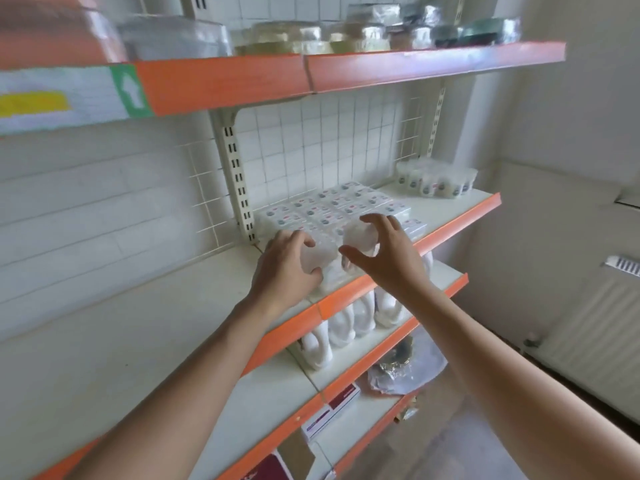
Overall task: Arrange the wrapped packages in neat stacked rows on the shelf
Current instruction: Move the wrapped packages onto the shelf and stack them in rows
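Labels on the wrapped packages [332, 206] are too blurred to read. The left hand [287, 265] covers the left end of the near package [323, 254]; the maroon box [266, 469] is cut off by the bottom edge.
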Available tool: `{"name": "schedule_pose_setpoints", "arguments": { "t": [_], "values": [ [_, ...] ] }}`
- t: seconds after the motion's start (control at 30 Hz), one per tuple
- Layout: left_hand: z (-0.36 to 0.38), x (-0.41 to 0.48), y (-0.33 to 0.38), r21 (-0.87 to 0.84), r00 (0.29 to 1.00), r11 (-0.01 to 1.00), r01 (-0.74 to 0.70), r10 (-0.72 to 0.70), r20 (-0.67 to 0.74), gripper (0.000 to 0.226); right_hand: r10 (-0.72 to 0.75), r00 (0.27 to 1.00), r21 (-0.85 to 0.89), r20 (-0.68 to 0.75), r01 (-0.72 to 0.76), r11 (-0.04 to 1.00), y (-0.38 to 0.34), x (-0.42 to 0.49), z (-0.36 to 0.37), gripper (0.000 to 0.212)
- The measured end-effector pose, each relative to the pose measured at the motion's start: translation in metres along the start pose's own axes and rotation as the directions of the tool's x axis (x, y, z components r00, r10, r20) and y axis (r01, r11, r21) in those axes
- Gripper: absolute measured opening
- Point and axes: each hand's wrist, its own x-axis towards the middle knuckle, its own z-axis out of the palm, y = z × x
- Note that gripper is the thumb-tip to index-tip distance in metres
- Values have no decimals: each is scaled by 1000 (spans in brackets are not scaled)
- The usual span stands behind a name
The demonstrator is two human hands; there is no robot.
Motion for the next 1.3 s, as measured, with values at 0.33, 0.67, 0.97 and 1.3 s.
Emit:
{"name": "schedule_pose_setpoints", "arguments": {
  "t": [0.33,0.67,0.97,1.3],
  "values": [
    [80,100,62,32,999,999,-21,20,26,45,10,1000,-94,-10,-11,996,103,88,-41,65],
    [142,204,78,-5,998,998,-57,57,6,42,17,997,-249,71,1,968,183,193,-44,53],
    [177,242,75,20,998,999,46,-47,34,40,76,980,-304,183,-17,953,241,244,-24,55],
    [210,258,111,91,970,966,240,-241,0,46,60,904,-344,423,99,934,307,291,-11,60]
  ]
}}
